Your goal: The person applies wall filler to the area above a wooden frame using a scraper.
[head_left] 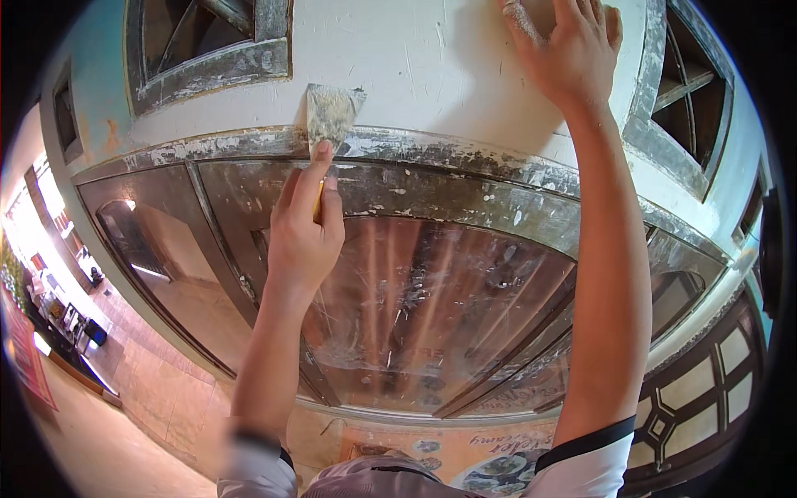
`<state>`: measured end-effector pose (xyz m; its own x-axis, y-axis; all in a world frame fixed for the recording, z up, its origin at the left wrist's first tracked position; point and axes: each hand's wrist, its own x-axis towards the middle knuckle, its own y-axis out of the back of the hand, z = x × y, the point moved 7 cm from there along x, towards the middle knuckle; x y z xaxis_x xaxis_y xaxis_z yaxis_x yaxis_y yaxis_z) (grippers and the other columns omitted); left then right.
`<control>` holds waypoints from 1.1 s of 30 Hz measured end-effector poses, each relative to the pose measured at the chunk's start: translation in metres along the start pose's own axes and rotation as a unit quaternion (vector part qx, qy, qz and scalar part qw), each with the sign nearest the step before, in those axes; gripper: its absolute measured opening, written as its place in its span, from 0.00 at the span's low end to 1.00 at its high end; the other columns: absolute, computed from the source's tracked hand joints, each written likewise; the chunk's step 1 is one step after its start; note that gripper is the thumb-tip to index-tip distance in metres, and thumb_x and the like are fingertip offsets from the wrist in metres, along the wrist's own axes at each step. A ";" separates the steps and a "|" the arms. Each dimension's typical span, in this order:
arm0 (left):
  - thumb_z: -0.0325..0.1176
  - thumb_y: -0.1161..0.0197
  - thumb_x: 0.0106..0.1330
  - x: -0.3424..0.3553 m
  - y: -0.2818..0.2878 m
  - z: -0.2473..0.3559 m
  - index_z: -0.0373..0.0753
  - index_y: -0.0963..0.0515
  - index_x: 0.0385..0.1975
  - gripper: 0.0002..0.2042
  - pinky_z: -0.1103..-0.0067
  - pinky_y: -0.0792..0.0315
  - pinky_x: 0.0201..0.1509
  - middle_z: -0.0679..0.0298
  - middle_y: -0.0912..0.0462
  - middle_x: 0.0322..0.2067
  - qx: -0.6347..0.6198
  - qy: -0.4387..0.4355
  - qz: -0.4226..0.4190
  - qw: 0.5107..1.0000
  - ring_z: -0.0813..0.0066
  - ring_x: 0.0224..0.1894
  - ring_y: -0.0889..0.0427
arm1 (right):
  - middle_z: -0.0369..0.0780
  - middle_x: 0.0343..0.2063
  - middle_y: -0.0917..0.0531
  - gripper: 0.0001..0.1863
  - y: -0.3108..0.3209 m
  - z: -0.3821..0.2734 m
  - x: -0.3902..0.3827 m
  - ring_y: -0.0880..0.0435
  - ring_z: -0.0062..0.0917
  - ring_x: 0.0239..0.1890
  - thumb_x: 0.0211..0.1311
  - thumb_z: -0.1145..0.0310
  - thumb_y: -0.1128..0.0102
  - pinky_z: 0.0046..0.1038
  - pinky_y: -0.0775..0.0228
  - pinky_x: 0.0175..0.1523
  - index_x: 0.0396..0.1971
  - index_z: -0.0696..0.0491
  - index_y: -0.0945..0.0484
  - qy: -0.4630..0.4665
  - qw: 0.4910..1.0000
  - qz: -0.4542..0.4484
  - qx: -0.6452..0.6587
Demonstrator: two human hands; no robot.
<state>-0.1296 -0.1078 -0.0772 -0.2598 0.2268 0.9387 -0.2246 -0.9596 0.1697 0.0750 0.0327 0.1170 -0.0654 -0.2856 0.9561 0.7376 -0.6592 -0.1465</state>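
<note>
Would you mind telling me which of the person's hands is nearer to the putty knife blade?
Left. The left hand grips the handle just below the putty knife blade, forefinger along it. The right hand lies flat on the white wall, well off to the blade's right.

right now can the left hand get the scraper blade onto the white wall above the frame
Probably yes: the left hand holds the scraper with its blade already against the white wall, nothing between them.
</note>
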 end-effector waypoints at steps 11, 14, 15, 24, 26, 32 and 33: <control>0.24 0.43 0.72 0.009 0.003 0.006 0.34 0.24 0.58 0.16 0.70 0.26 0.61 0.50 0.18 0.56 -0.009 -0.006 0.015 1.000 0.52 0.60 0.19 | 0.42 0.70 0.31 0.28 0.004 -0.004 0.000 0.40 0.38 0.75 0.60 0.56 0.36 0.55 0.57 0.76 0.60 0.46 0.26 0.001 1.000 -0.006 -0.011; 0.23 0.43 0.71 -0.001 0.003 0.001 0.34 0.23 0.59 0.17 0.70 0.24 0.59 0.49 0.17 0.54 -0.009 -0.004 0.009 1.000 0.53 0.58 0.17 | 0.42 0.70 0.31 0.27 0.006 -0.005 0.005 0.40 0.39 0.75 0.61 0.56 0.36 0.55 0.57 0.76 0.60 0.46 0.25 -0.004 1.000 -0.006 -0.002; 0.23 0.43 0.71 0.002 0.004 0.002 0.35 0.23 0.59 0.17 0.70 0.24 0.58 0.49 0.17 0.54 -0.011 -0.018 0.020 1.000 0.53 0.57 0.17 | 0.42 0.70 0.31 0.27 0.004 -0.004 0.005 0.39 0.39 0.75 0.61 0.56 0.36 0.55 0.57 0.76 0.60 0.46 0.25 -0.003 1.000 -0.014 0.003; 0.24 0.43 0.71 0.002 -0.007 0.001 0.32 0.22 0.55 0.14 0.70 0.25 0.60 0.50 0.17 0.55 -0.032 -0.014 0.031 0.999 0.55 0.58 0.17 | 0.42 0.70 0.31 0.26 0.003 0.003 0.000 0.39 0.40 0.75 0.62 0.56 0.36 0.56 0.56 0.76 0.59 0.46 0.25 0.012 1.000 0.011 -0.002; 0.24 0.43 0.72 -0.010 -0.003 0.002 0.31 0.22 0.55 0.14 0.71 0.26 0.61 0.50 0.17 0.55 -0.036 -0.013 0.036 0.999 0.56 0.58 0.17 | 0.42 0.70 0.31 0.26 0.004 -0.002 0.003 0.39 0.40 0.75 0.62 0.56 0.36 0.56 0.57 0.76 0.59 0.46 0.25 0.006 1.000 0.007 0.001; 0.22 0.41 0.69 0.045 0.007 0.036 0.37 0.22 0.58 0.18 0.70 0.24 0.38 0.53 0.18 0.35 0.000 -0.071 0.055 0.996 0.58 0.32 0.17 | 0.42 0.70 0.31 0.26 0.004 0.002 0.001 0.39 0.40 0.74 0.61 0.56 0.36 0.56 0.56 0.76 0.59 0.47 0.25 0.011 1.000 -0.004 0.004; 0.22 0.41 0.69 0.048 0.007 0.036 0.37 0.22 0.58 0.18 0.71 0.24 0.38 0.53 0.17 0.35 -0.007 -0.059 0.049 0.997 0.58 0.32 0.17 | 0.42 0.70 0.31 0.26 0.004 0.001 0.001 0.39 0.40 0.74 0.60 0.57 0.36 0.56 0.56 0.76 0.59 0.47 0.25 0.008 1.000 -0.008 0.008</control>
<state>-0.1093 -0.1094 -0.0205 -0.1697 0.1092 0.9794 -0.2169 -0.9736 0.0710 0.0786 0.0311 0.1174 -0.0868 -0.2863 0.9542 0.7475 -0.6519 -0.1275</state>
